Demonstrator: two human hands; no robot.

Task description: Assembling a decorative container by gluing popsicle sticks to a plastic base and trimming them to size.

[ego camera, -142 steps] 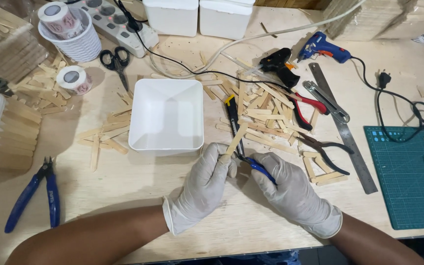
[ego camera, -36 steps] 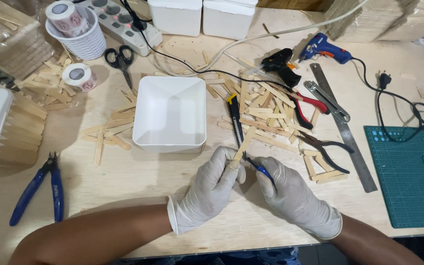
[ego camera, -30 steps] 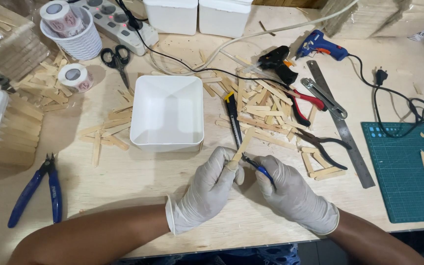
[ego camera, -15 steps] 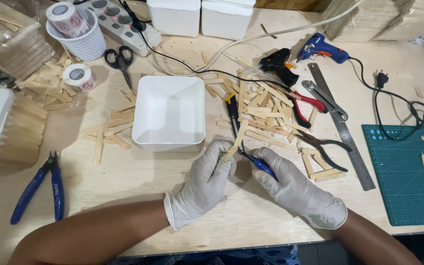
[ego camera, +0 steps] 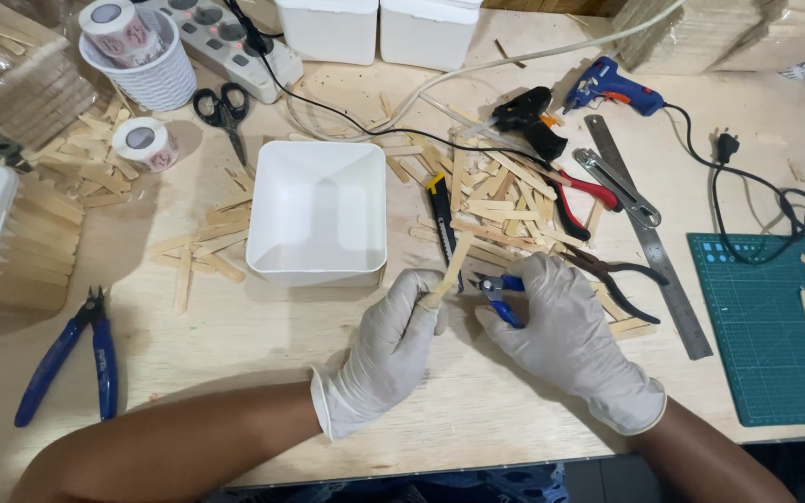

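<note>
- Pale plywood table [ego camera: 263, 335], strewn with wooden sticks [ego camera: 500, 200] and tools.
- Left hand [ego camera: 393, 349] grips a wooden stick [ego camera: 449, 270].
- Right hand [ego camera: 566, 335] grips blue-handled cutters [ego camera: 498, 293].

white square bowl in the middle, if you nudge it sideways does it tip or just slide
The white square bowl would probably slide rather than tip: it looks low and wide, sitting flat on the wooden table. It looks empty and thin-walled, so it is likely light for its size. Loose wooden sticks lie against its left side and might get pushed along.
</note>
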